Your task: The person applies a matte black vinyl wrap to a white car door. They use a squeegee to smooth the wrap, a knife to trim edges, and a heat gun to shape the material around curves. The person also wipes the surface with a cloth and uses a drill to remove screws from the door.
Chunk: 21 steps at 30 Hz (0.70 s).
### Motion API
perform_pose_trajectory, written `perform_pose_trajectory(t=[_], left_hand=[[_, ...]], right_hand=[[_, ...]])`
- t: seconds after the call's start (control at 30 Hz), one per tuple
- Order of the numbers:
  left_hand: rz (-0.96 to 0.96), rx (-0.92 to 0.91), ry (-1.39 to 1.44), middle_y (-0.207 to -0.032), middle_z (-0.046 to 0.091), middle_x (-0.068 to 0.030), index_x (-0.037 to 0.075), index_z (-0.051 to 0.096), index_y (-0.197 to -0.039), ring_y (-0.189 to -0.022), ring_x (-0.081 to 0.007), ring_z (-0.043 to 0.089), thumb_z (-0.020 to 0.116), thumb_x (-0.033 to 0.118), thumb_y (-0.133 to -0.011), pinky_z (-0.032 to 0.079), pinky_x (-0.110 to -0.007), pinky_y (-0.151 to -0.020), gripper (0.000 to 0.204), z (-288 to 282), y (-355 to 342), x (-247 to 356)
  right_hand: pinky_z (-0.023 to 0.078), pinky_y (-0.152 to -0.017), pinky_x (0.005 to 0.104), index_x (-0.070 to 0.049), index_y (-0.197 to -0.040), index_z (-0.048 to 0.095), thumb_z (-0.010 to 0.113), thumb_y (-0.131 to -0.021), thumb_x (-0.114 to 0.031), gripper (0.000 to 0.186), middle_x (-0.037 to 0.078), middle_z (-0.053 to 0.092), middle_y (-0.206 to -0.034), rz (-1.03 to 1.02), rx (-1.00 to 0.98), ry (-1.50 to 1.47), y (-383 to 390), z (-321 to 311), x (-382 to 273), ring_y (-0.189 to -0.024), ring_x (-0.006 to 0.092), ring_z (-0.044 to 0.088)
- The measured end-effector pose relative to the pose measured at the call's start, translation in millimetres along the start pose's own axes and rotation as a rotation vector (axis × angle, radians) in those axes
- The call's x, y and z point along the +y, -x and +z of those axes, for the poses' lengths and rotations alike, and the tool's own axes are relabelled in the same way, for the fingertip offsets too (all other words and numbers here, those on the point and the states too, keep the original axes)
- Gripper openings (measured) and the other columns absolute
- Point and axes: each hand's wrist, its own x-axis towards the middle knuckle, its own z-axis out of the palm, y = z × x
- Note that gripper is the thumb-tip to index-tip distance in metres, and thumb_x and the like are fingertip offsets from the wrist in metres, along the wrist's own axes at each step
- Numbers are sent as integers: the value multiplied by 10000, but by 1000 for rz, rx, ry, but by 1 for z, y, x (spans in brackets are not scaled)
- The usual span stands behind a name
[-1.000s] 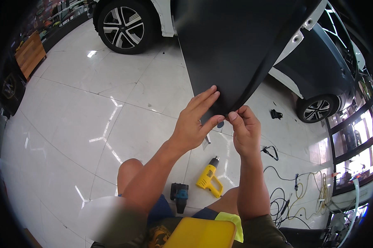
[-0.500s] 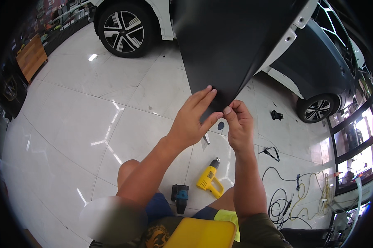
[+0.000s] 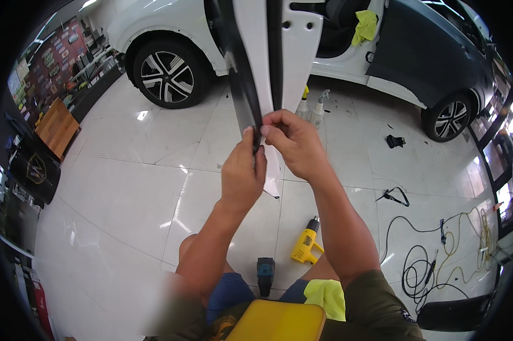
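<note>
Straight ahead, the open white car door [image 3: 295, 68] stands edge-on, with a sheet of black vinyl film [image 3: 242, 77] over its outer side. My right hand [image 3: 295, 143] pinches the film's edge low on the door between thumb and fingers. Just below and to the left, my left hand [image 3: 242, 175] closes on the same film, fingers along the outer face and thumb toward the edge. The door's pointed white lower tip [image 3: 272, 184] shows beneath my hands. How far the film wraps around the edge is hidden by my fingers.
On the floor near my legs lie a yellow heat gun [image 3: 307, 243] and a blue-and-black power tool [image 3: 265, 275]. Spray bottles [image 3: 318, 111] stand behind the door. Coiled cables [image 3: 420, 273] lie at right. The white car's front wheel [image 3: 168, 77] is at upper left.
My view has turned from the film's broad dark face to the door's edge. Both hands have shifted left on the film; my left hand's spread fingers have drawn in around its edge.
</note>
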Motion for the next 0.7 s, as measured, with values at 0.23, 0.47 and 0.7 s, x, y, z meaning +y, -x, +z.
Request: perform_pose_trajectory(t=[0.23,0.47,0.7], left_hand=[[22,-21,-57,-875,656,-226,-63,589,-1091,-746,-355,646,597,121,-891,510,-415,-635,272,-21,-34,9],[-398,-428,-133,-527,537,-90,-5,609,-663,-482,-137,497,638,301,-901,370,-330,-454,389,-69,-94,38],[-411,-403,-341,-529,530,-16,31,544,-594,-500,-72,493,695,406,-864,392,-234,-479,486,-119,-166,64]], right_hand=[[454,-633,282,5,-925,600,590,-885,-89,103,79,596,-781,-268,135,234,-3,6,-1,-668,148,543],[454,-628,269,26,-958,589,596,-913,-140,172,55,598,-764,66,76,130,72,-31,76,-654,114,542],[512,-726,346,1,-958,631,617,-865,-166,192,158,654,-911,349,-46,247,173,-51,201,-778,274,642]])
